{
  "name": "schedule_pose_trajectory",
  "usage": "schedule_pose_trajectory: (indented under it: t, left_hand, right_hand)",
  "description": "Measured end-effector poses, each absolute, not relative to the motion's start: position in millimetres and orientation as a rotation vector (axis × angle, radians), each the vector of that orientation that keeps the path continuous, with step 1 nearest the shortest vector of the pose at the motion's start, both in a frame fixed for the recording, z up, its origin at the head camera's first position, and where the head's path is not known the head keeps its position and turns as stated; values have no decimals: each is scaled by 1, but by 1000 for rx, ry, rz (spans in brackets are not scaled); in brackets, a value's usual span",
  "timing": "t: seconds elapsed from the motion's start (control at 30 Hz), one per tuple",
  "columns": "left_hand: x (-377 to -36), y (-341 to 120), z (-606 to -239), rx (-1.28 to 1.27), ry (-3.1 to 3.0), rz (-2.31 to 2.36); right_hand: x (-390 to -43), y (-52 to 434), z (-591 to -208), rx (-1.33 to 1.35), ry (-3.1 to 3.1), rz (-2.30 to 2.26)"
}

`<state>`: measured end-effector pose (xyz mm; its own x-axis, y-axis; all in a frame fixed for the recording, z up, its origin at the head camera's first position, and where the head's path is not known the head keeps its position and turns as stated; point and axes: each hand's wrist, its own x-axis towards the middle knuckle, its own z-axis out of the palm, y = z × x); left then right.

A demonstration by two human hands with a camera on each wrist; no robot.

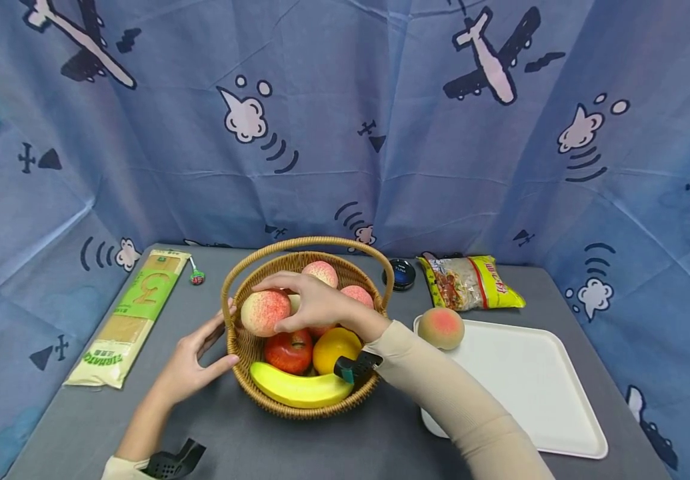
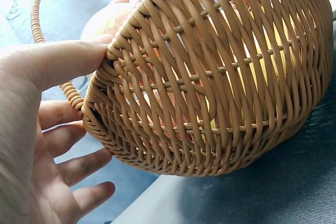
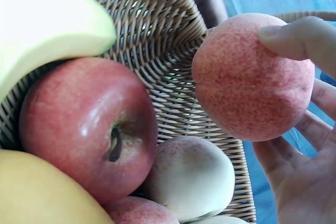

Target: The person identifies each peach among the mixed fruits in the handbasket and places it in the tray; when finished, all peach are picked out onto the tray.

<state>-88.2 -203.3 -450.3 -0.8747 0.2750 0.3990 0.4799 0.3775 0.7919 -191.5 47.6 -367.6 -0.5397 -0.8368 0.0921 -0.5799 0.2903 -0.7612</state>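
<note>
In the head view, my right hand (image 1: 311,297) grips a pink-and-cream peach (image 1: 265,313) over the left part of a wicker basket (image 1: 315,411). The right wrist view shows the thumb across this peach (image 3: 252,77), with fingers on its far side. Below the right hand, the basket holds a red apple (image 1: 289,352), an orange fruit (image 1: 337,350), a banana (image 1: 299,387) and more peaches (image 1: 321,272). My left hand (image 1: 191,360) touches the basket's left side. Its thumb meets the rim, and its fingers are spread beside the handle base (image 2: 73,95).
A white tray (image 1: 537,387) lies to the right, with another peach (image 1: 441,328) at its far left corner. Behind it are a yellow food packet (image 1: 471,283) and a round dark tin (image 1: 401,274). At left lie a noodle pack (image 1: 131,317) and a lollipop (image 1: 197,276).
</note>
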Motion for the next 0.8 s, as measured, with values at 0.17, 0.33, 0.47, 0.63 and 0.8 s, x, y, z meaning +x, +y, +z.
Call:
schedule_pose_trajectory:
  t: [0.17, 0.33, 0.47, 0.63, 0.8]
  left_hand:
    - [-88, -203, -450, -671, -2439, -1496]
    - [-89, -203, -450, -701, -2406, -1500]
    - [-88, -203, -450, -699, -2400, -1496]
    - [-88, -203, -451, -683, -2415, -1490]
    - [-88, -203, -451, -694, -2411, -1487]
  right_hand:
    - [-188, 53, -363, -1237, 2215, -1185]
    - [-185, 59, -362, -1212, 2196, -1250]
    - [-180, 65, -361, -1220, 2237, -1263]
    - [-171, 74, -359, -1183, 2230, -1385]
    - [-160, 87, -354, -1130, 2223, -1508]
